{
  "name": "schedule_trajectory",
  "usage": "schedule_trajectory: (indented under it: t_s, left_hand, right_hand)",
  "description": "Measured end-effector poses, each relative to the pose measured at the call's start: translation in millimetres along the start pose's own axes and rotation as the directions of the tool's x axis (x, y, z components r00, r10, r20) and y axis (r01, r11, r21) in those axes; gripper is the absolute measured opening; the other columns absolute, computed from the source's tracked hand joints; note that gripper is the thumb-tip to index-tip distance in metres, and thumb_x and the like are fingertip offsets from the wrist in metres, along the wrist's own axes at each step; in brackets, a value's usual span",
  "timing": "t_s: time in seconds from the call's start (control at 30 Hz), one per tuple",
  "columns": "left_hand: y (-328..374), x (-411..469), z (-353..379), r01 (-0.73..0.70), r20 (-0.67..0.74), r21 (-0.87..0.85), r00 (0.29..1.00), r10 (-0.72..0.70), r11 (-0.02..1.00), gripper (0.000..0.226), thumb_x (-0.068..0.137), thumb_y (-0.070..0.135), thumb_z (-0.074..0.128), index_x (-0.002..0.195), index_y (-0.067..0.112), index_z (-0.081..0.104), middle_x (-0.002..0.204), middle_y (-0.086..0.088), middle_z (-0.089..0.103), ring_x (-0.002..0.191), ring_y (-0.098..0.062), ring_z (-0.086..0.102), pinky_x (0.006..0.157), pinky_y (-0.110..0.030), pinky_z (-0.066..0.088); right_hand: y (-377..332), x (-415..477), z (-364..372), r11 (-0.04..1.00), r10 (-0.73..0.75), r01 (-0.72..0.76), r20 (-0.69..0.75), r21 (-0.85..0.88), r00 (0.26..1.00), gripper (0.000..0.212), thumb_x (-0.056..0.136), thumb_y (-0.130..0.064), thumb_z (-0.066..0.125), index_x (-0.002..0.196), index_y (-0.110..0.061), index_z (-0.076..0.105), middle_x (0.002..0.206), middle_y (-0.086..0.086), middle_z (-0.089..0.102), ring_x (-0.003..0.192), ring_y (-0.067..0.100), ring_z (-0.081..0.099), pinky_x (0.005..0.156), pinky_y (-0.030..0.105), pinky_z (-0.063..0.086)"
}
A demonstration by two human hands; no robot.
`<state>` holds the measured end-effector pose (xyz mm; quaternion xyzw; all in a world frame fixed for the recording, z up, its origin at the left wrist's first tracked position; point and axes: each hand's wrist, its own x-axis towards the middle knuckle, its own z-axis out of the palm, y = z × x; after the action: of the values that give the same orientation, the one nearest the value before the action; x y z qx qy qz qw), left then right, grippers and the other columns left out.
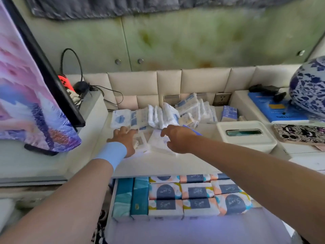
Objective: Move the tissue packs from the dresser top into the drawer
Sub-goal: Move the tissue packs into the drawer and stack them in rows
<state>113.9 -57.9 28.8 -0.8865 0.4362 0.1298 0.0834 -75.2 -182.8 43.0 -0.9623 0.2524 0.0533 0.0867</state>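
Pale dresser top (168,164) with a loose heap of white-and-blue tissue packs (167,115) piled toward 12 o'clock, against its padded back. Two flat packs (158,143) lie at the centre. A white tissue box (246,136) sits at 3 o'clock, a patterned phone case (302,136) just beyond it. At 2 o'clock, on a raised step, are a flat blue box (274,110) and a blue-and-white vase (309,88).
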Motion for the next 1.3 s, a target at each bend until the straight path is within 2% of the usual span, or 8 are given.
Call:
schedule_trajectory:
  t_s: [0.17,0.3,0.5,0.6,0.77,0.93,1.1,1.3]
  left_hand:
    - [-50,13,5,0.159,0.208,-0.011,0.966,-0.153,0.987,0.117,0.077,0.035,0.079,0.156,0.027,-0.008,0.158,-0.010,0.013,0.140,-0.038,0.030,0.105,-0.045,0.042]
    - [-59,19,11,0.098,0.272,0.023,0.957,-0.101,0.995,0.111,0.073,0.035,0.083,0.155,0.023,0.009,0.150,-0.009,0.038,0.128,-0.035,0.049,0.097,-0.045,0.049]
    - [-56,17,20,0.123,0.235,0.028,0.964,-0.126,0.992,0.119,0.070,0.023,0.085,0.155,0.024,0.001,0.142,-0.013,0.044,0.121,-0.036,0.054,0.091,-0.044,0.052]
    - [-53,8,16,0.161,0.200,-0.020,0.968,-0.154,0.987,0.109,0.072,0.031,0.079,0.153,0.020,0.007,0.137,-0.012,0.043,0.120,-0.034,0.052,0.087,-0.039,0.051]
    - [-36,-7,-30,0.228,0.043,-0.097,0.974,-0.224,0.969,0.079,0.081,0.046,0.063,0.144,0.014,0.028,0.140,-0.013,0.034,0.132,-0.033,0.035,0.097,-0.041,0.041]
    - [13,-9,-46,-0.070,-0.164,-0.445,0.986,-0.005,0.893,0.049,0.082,0.041,0.062,0.125,0.024,0.046,0.131,-0.002,0.037,0.128,-0.023,0.034,0.091,-0.034,0.038]
    - [65,8,-34,-0.304,-0.193,-0.319,0.948,0.253,0.898,0.057,0.084,0.032,0.064,0.136,0.028,0.043,0.141,0.000,0.039,0.134,-0.021,0.032,0.105,-0.038,0.037]
    - [99,18,-22,-0.387,-0.109,-0.221,0.922,0.372,0.895,0.072,0.085,0.031,0.065,0.147,0.029,0.029,0.146,0.001,0.044,0.129,-0.026,0.046,0.100,-0.038,0.042]
  right_hand:
    - [-57,58,19,0.992,-0.117,0.118,-0.016,0.047,0.993,0.060,0.095,-0.039,0.054,0.151,-0.032,0.032,0.150,0.004,0.039,0.132,0.027,0.045,0.099,0.040,0.045]
    - [-93,80,44,0.986,-0.169,0.169,0.055,0.007,0.984,0.060,0.095,-0.052,0.050,0.150,-0.038,0.031,0.144,0.007,0.044,0.129,0.029,0.045,0.102,0.043,0.042]
    - [-92,76,36,0.992,-0.128,0.128,-0.028,-0.015,0.991,0.045,0.086,-0.018,0.061,0.127,-0.020,0.043,0.123,0.011,0.051,0.107,0.029,0.055,0.091,0.041,0.047]
    - [-70,68,14,0.999,-0.051,0.051,-0.040,0.012,0.998,0.065,0.080,-0.011,0.061,0.138,-0.020,0.033,0.128,0.012,0.044,0.113,0.031,0.050,0.093,0.043,0.048]
    - [0,56,-23,0.972,0.112,-0.132,-0.110,-0.193,0.988,0.060,0.080,-0.021,0.060,0.136,-0.020,0.038,0.126,0.016,0.039,0.114,0.035,0.049,0.087,0.040,0.046]
    - [55,48,-36,0.900,0.217,-0.243,-0.112,-0.361,0.970,0.062,0.084,-0.015,0.069,0.137,-0.015,0.040,0.132,0.016,0.041,0.117,0.031,0.048,0.089,0.036,0.042]
    - [77,60,-18,0.892,0.143,-0.169,-0.092,-0.420,0.985,0.057,0.086,-0.017,0.069,0.137,-0.011,0.042,0.136,0.011,0.046,0.122,0.028,0.049,0.098,0.039,0.039]
    - [94,66,0,0.890,0.149,-0.174,-0.090,-0.421,0.985,0.072,0.084,-0.042,0.072,0.136,-0.008,0.036,0.134,0.011,0.051,0.123,0.030,0.050,0.101,0.040,0.036]
